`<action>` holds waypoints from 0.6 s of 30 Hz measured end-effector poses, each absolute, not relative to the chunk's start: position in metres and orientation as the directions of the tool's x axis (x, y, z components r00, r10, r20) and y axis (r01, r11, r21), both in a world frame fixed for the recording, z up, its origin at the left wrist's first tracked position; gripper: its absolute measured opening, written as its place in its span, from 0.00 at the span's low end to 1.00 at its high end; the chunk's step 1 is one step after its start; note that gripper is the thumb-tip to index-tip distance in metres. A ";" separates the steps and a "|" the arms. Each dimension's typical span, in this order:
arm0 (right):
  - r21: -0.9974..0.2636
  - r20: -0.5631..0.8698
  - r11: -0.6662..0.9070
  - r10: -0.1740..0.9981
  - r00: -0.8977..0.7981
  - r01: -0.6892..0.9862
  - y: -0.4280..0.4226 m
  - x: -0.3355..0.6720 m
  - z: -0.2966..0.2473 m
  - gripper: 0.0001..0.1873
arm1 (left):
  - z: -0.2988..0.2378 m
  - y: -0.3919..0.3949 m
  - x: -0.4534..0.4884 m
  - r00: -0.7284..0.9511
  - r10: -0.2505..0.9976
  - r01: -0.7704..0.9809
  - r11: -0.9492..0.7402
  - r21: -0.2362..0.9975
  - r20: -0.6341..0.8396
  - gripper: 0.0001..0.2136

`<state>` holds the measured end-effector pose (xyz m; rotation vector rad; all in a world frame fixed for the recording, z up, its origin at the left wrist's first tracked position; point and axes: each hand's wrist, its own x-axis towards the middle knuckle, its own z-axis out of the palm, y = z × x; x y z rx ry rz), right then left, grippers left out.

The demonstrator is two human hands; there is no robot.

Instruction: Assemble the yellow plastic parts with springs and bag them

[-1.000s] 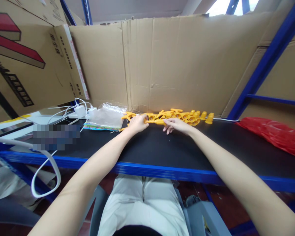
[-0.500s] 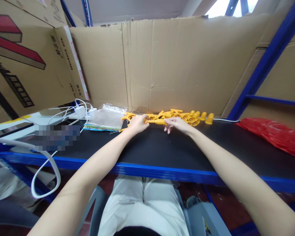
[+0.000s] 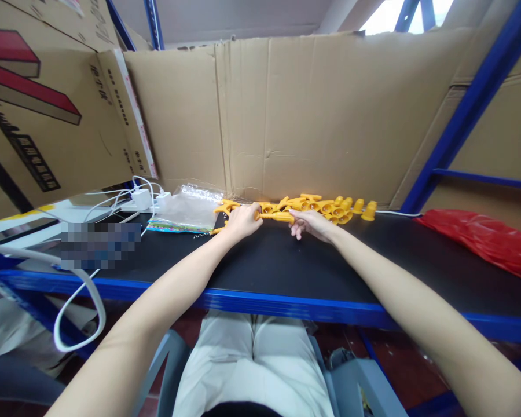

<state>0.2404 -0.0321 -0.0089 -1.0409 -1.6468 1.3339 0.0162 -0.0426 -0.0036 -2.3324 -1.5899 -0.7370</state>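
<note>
My left hand (image 3: 244, 222) is closed around one end of a long yellow plastic piece (image 3: 278, 216), held level just above the black tabletop. At its other end my right hand (image 3: 309, 223) pinches it between thumb and fingers. The exact kind of the piece cannot be made out, as my fingers cover both ends. Behind it lie several yellow cup-shaped parts (image 3: 327, 208), some on their sides with open ends facing me. Branched yellow pieces (image 3: 227, 205) lie near my left hand, and another (image 3: 311, 197) rests at the back.
Left of my hands lie clear plastic bags (image 3: 191, 202), a colourful packet (image 3: 173, 225) and white chargers (image 3: 141, 198) with cables. A red plastic bag (image 3: 481, 240) lies at the right. Cardboard (image 3: 330, 116) closes off the back, and a blue rail (image 3: 286, 302) edges the table.
Both hands keep their hold on the yellow piece. My right hand has shifted very slightly, and a little more of the piece shows between the hands.
</note>
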 end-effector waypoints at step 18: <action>-0.919 0.063 0.071 0.997 0.034 -0.387 -0.022 0.258 0.009 0.06 | -0.008 -0.043 0.020 0.423 0.734 0.790 -0.586 0.182 0.531 0.32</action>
